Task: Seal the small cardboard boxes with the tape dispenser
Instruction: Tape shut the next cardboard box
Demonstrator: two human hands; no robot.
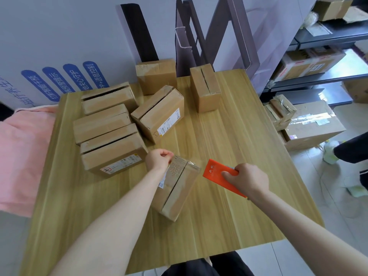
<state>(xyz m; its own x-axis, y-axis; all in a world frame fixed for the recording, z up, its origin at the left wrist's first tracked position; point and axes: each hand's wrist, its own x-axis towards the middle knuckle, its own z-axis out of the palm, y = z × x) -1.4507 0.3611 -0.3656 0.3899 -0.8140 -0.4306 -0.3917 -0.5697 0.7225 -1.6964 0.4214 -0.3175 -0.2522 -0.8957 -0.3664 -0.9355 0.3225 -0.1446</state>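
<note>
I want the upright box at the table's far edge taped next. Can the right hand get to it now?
Probably yes: no box stands on the table between the right hand and the upright box. Its fingers hold the orange tape dispenser, though.

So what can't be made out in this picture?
Head view:
- Orange plastic tape dispenser: roll and blade hidden by the right hand.
- Small brown cardboard box held by the left hand: near left side hidden by the forearm.
- White shipping label: print too small.
- Dark-trousered leg: cut off by right edge.
</note>
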